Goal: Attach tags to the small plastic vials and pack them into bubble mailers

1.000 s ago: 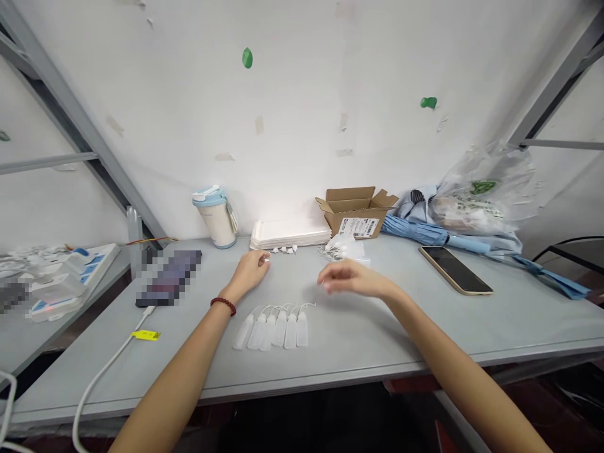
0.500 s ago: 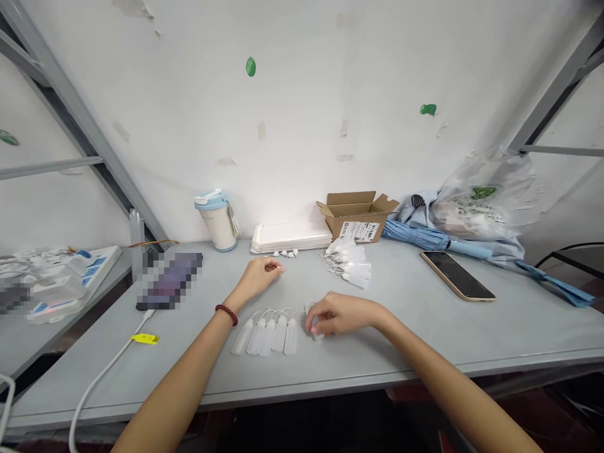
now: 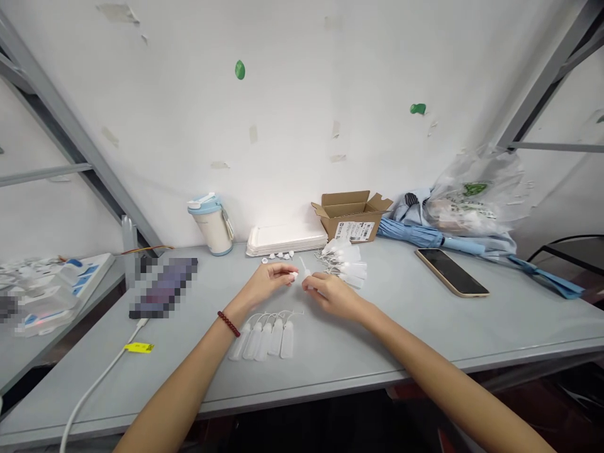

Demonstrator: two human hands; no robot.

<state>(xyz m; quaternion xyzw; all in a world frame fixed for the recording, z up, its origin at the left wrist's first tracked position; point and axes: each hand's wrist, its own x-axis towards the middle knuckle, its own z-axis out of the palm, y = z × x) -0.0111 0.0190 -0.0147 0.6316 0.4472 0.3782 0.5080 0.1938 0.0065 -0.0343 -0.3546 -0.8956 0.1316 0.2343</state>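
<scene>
In front of the stack of white envelopes, my left hand pinches a small white cap-like piece between thumb and fingertips. Facing it closely, my right hand is closed on a translucent plastic piece with a thin tip, mostly hidden by the fingers. Nearer the table's front lies a row of several translucent tag-like pieces, each with a thin white curved strand. Behind my right hand is a pile of similar pieces. Several small white pieces sit along the envelopes' front edge.
A brown open carton stands by the wall beside the white envelope stack. A blue-lidded cup is to the left. On the right are a phone, a folded blue umbrella and a plastic bag. A charging cable runs at left.
My right hand has lifted a translucent piece from beside the row and moved it away from me, near my left hand. The left hand now shows a small white piece in its fingertips.
</scene>
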